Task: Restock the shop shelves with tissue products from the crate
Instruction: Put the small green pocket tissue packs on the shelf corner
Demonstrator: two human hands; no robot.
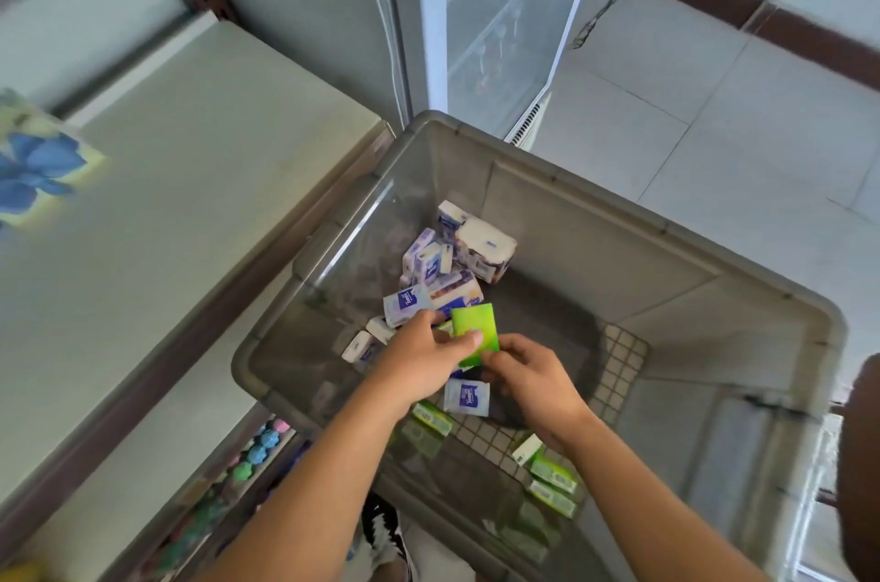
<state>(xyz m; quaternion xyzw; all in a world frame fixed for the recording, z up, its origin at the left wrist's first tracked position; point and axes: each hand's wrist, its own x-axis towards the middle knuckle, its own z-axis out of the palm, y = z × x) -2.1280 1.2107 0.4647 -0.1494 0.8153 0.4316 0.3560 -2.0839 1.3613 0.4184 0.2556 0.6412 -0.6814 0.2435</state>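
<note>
A grey plastic crate (pixel 590 195) stands on the floor in front of me. Inside lie several white-and-purple tissue packs (pixel 443 267) and several green packs (pixel 552 479). Both my hands reach into the crate. My left hand (pixel 424 357) pinches a bright green tissue pack (pixel 476 329) between thumb and fingers. My right hand (pixel 528 379) touches the lower edge of the same green pack, its fingers curled over a white-and-purple pack (pixel 466 396) below; whether it grips anything is unclear.
A pale shop shelf (pixel 181 219) runs along the left with a blue-flowered box (pixel 38 167) on it. A lower shelf holds colourful items (pixel 257 453). A glass-door fridge (pixel 495 19) stands beyond the crate. Tiled floor (pixel 714 105) lies to the right.
</note>
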